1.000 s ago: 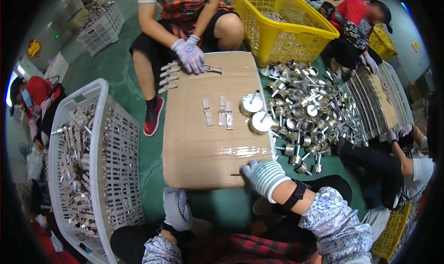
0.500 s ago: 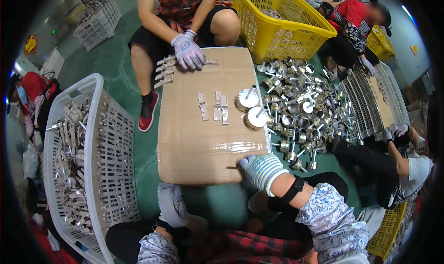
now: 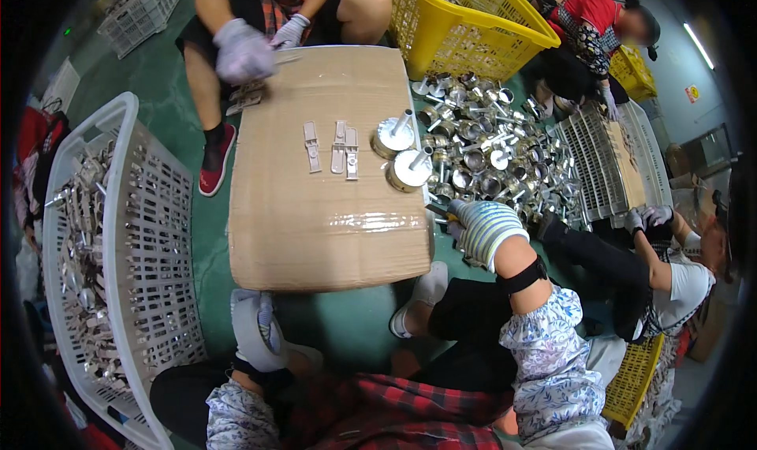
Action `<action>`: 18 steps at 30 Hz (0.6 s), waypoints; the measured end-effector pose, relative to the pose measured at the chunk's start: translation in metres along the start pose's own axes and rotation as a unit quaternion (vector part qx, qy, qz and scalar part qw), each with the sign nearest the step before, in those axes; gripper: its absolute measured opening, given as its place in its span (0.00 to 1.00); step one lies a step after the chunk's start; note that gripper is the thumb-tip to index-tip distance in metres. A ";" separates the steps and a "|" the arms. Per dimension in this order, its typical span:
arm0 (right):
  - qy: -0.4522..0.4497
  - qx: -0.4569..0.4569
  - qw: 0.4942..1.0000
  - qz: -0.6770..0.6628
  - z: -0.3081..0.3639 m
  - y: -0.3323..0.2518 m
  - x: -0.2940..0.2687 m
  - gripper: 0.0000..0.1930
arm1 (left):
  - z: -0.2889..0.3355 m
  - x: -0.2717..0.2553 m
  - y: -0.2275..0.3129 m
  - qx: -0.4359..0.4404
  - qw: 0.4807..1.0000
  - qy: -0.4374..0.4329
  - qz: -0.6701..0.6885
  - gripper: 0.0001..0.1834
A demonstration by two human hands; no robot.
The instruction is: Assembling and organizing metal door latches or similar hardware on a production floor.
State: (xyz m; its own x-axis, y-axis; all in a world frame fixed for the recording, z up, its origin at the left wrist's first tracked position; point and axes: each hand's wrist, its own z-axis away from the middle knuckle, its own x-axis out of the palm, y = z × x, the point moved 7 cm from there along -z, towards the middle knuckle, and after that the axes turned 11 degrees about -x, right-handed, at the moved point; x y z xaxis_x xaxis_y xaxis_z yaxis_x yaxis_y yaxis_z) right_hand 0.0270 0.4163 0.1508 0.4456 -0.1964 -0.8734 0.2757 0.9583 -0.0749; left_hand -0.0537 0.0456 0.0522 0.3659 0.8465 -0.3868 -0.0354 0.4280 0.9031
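My right hand (image 3: 489, 231), in a striped glove, is closed beside the cardboard's right edge. A thin dark stick-like piece (image 3: 438, 210) pokes out at its fingertips, close to the metal pile. My left hand (image 3: 266, 322) is low, below the cardboard's near edge; its fingers are mostly hidden by a pale grey ring (image 3: 244, 328) around it. On the cardboard sheet (image 3: 315, 245) lie several flat metal clips (image 3: 339, 146) and two round metal cups with stems (image 3: 410, 168), set at the right edge.
Loose stemmed metal cups (image 3: 489, 150) cover the floor at right. A white crate (image 3: 169, 237) of metal parts stands left, a yellow crate (image 3: 465, 36) at the back. Across the cardboard, a co-worker's gloved hand (image 3: 244, 52) is blurred. More people sit right, near a white crate (image 3: 583, 166).
My right hand has moved off the cardboard's near corner to its right side, carrying the thin piece. The co-worker's hands have parted. The whole scene has shifted in the picture.
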 end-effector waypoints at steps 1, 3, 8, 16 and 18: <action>-0.002 0.004 1.000 0.001 0.000 0.005 0.003 0.14 | 0.000 0.002 0.008 0.023 0.996 -0.005 -0.091 0.08; -0.008 -0.014 1.000 -0.022 -0.001 0.008 0.011 0.13 | 0.003 0.000 0.017 0.114 0.976 -0.007 -0.185 0.08; -0.027 -0.008 1.000 -0.003 0.000 0.011 0.014 0.13 | 0.002 0.006 0.001 0.065 0.988 -0.008 -0.138 0.08; -0.057 0.002 0.998 -0.007 -0.006 0.014 0.028 0.14 | -0.003 0.006 0.008 0.135 0.983 0.027 -0.123 0.03; -0.051 -0.015 0.999 -0.003 -0.009 0.011 0.031 0.14 | -0.007 0.000 -0.038 0.060 0.995 0.009 0.077 0.03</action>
State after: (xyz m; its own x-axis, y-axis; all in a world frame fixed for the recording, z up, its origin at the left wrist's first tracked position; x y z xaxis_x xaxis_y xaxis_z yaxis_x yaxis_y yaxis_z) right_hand 0.0365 0.4228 0.1188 0.5293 -0.2200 -0.8194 0.2528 0.9628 -0.0953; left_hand -0.0590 0.0312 0.0169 0.3489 0.9047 -0.2443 0.0224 0.2526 0.9673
